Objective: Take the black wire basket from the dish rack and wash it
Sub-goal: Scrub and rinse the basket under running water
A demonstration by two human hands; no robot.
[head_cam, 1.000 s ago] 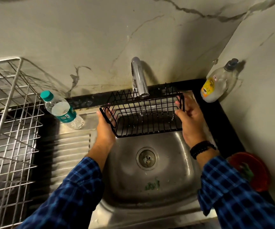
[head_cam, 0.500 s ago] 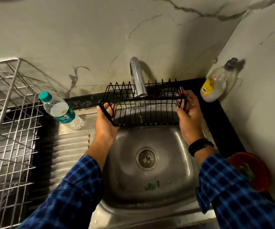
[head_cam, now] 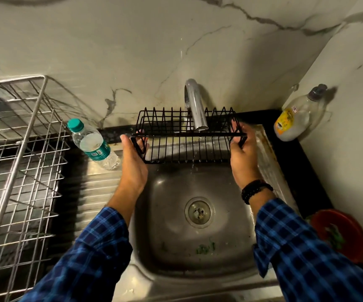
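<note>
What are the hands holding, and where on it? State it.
Both hands hold the black wire basket by its short ends: left hand on the left end, right hand on the right end, under the tap.

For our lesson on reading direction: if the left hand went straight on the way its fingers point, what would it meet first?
The left hand points toward the back wall; past the black wire basket it holds, probably the dark counter strip, though depth is unclear.
</note>
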